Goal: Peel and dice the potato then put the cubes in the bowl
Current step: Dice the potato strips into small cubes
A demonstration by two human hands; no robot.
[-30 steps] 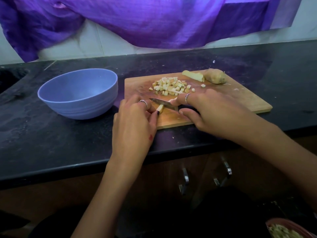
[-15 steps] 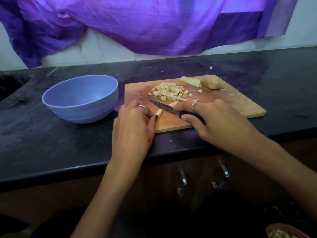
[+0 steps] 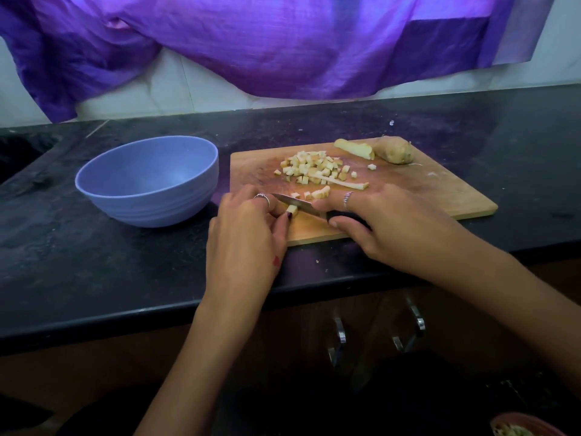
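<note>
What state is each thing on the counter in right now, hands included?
Bowl: upright, no cubes inside.
Cutting board: flat on the counter.
Diced cubes: piled on the board.
Potato stick: partly diced, under the blade.
Knife: blade down on the stick.
Uncut potato pieces: at the board's far edge.
Left hand: pinches the stick.
Right hand: grips the knife handle.

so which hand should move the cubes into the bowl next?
Probably left. The left hand is beside the bowl and only pinches a small potato piece; the right hand grips the knife, farther away.
</note>
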